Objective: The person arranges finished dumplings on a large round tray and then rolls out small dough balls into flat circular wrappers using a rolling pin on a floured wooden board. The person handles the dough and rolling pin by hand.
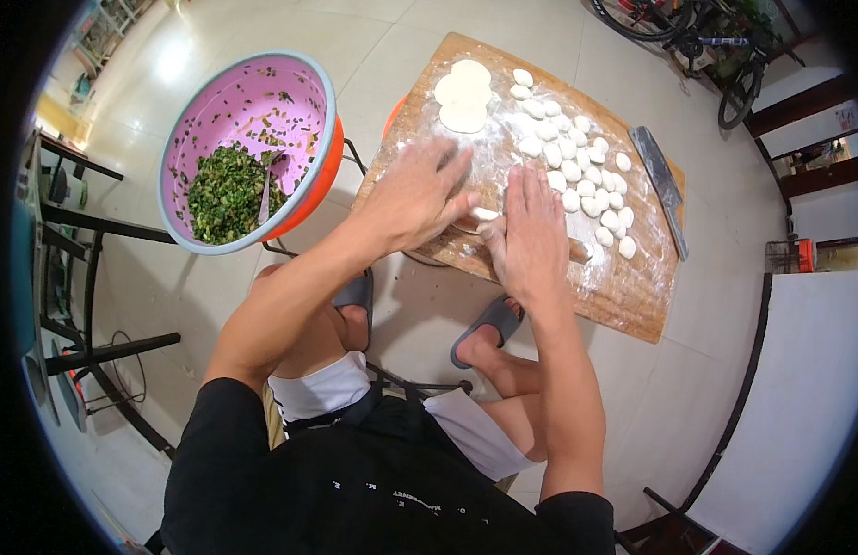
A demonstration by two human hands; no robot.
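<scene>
My left hand [421,191] is over the near left part of a floured wooden board [429,102]. Its fingers are spread, slightly blurred, and its thumb is near a small white piece of dough [484,215]. On the other side of that dough my right hand [530,227] has its fingers stretched out, palm down. From under this hand a wooden rolling pin [580,251] sticks out to the right; the hand hides most of it. Flat round dough wrappers [464,97] overlap at the far left of the board. Several small dough pieces [577,153] lie scattered right of my hands.
A dark flat blade [660,190] rests along the board's right edge. Left of the board stands a pink bowl [227,102] with chopped green filling [227,194] and a spoon [266,190], above an orange basin [308,199]. A black metal frame [105,222] is farther left. Bicycles [702,46] stand far right.
</scene>
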